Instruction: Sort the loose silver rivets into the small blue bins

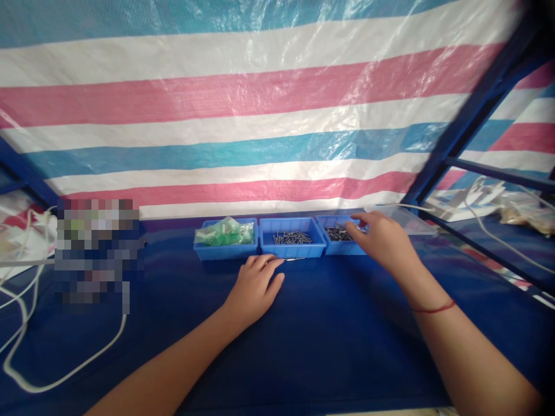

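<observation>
My left hand (pixel 255 286) lies on the blue table in front of the bins, fingers loosely stretched and thumb apart. Close to its index fingertip is a thin metal screw (pixel 295 259), lying along the front of the middle blue bin (pixel 295 249); I cannot tell whether they touch. Several long silvery screws (pixel 292 237) fill that bin. Over the right blue bin (pixel 344 248) hovers my right hand (pixel 381 240), its thumb and index finger apart and nothing visible between them. Shorter dark screws (pixel 337 233) show beside its fingertips; the hand hides the bin's right part.
The left blue bin (pixel 225 251) holds green pieces in a clear bag (pixel 228 231). A white cable (pixel 78 375) loops over the table's left side, near a blurred-out patch. Behind the right hand lies a clear plastic sheet (pixel 407 222). Blue frame posts (pixel 472 110) and a striped tarp (pixel 260 104) bound the space.
</observation>
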Tool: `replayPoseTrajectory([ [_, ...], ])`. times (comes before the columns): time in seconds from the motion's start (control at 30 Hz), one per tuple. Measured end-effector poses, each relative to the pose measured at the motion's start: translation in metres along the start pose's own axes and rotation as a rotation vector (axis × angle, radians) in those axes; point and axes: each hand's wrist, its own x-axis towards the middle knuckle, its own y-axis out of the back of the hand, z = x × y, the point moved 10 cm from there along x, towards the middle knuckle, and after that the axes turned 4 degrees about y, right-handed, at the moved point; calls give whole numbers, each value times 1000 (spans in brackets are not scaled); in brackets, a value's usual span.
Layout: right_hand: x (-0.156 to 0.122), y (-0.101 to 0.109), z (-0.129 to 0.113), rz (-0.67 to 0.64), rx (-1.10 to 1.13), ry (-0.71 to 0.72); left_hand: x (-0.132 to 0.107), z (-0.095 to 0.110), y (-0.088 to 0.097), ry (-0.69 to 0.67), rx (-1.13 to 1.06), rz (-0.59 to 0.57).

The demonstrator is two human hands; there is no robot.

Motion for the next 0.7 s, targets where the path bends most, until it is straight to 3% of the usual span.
replayPoseTrajectory([
  [0.1,-4,0,-22,-33,111,103,-1,4,-8,-29,99,-62],
  [0.2,-21,-20,-76,-252,316,314,-2,8,-11,-53,143,-77],
  [0.3,-44,-47,-113,-432,302,424,-3,9,-11,-58,155,-79],
  [0.47,-60,-76,-121,-532,156,436,-1,4,-10,-42,141,-56],
  [0.7,-60,-76,-121,-524,205,441,2,-9,-9,29,83,-48],
])
